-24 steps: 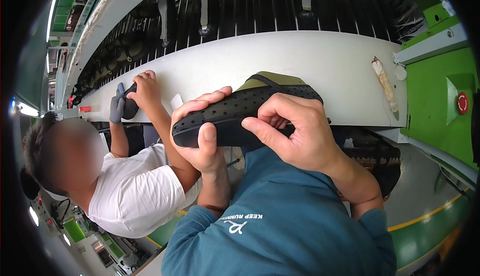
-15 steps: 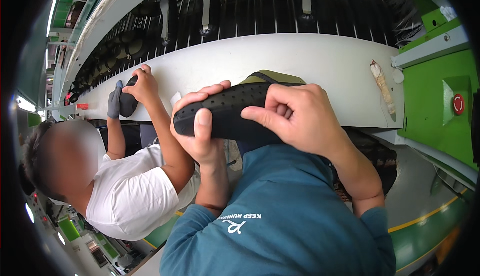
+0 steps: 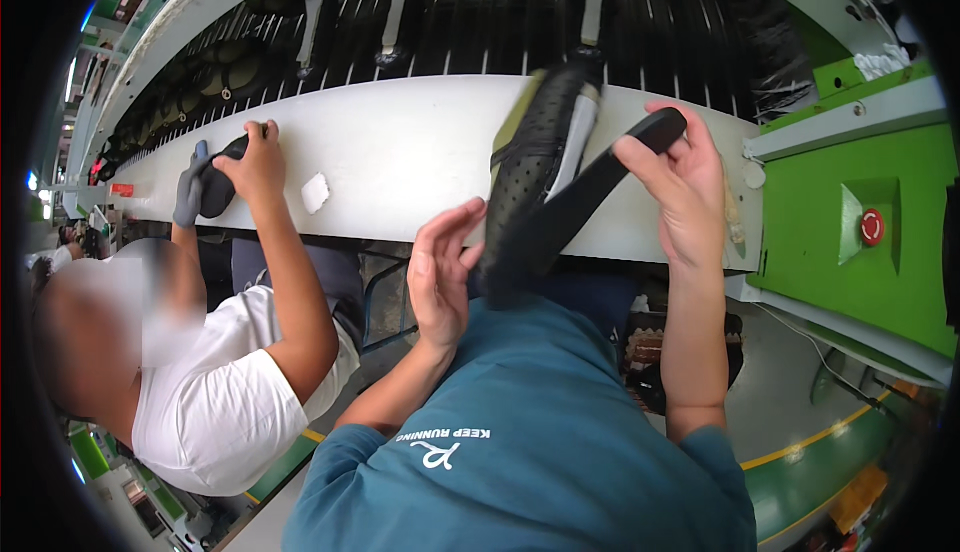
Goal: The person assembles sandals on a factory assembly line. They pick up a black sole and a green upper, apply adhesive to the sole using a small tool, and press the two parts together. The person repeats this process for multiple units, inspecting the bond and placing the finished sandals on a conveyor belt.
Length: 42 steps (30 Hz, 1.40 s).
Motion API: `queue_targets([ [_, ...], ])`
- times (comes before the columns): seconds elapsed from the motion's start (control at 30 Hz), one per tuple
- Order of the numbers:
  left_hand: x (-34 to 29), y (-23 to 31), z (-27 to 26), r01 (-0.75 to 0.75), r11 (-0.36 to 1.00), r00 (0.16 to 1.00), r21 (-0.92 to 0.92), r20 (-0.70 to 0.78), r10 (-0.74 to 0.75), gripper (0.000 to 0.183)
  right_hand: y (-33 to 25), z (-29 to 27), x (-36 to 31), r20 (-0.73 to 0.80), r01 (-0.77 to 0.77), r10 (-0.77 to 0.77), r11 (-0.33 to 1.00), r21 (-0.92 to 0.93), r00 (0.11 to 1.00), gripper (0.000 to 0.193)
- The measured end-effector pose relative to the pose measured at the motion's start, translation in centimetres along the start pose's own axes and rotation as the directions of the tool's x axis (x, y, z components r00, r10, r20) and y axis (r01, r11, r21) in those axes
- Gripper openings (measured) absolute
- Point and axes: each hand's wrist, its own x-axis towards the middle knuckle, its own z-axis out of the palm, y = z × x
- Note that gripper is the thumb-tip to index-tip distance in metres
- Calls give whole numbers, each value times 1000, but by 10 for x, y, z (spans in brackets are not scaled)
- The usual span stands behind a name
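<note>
A blurred shoe [image 3: 545, 137], with a dark dotted underside and olive and grey sides, stands lengthwise in front of me. From its near end a long black shoe sole [image 3: 590, 192] slants up to the right, apart from the shoe toward its upper end. My right hand [image 3: 690, 177] pinches that upper end between thumb and fingers. Beside the shoe's near left edge is my left hand [image 3: 440, 277], fingers curved and apart; whether its fingertips touch the shoe I cannot tell. Motion smears the place where sole and shoe meet.
A white bench top [image 3: 400, 152] runs across, with a dark rod conveyor [image 3: 460, 12] behind it bearing soles. At right stands a green machine housing [image 3: 850, 282] with a red button [image 3: 872, 227]. On the left a co-worker [image 3: 230, 382] handles a black shoe piece [image 3: 218, 187].
The shoe has turned from lying crosswise to lengthwise. My right hand has moved up and right with the sole's end, now separated from the shoe. My left hand has loosened and opened.
</note>
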Motion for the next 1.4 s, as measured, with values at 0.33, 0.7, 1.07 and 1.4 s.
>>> queue_targets([
  [0.33,151,11,77,-265,890,955,371,-23,295,75,-55,38,-8,224,577,-549,639,-509,805,48],
  [0.7,141,57,130,-659,532,746,532,370,554,87,-57,15,-17,235,737,-754,438,-515,613,27],
  [1.07,169,55,106,-618,657,786,432,344,513,82,-37,42,1,254,638,-625,525,-563,739,75],
  [1.4,181,42,95,-546,760,838,353,253,484,75,-18,62,24,227,702,-723,463,-541,652,65],
])
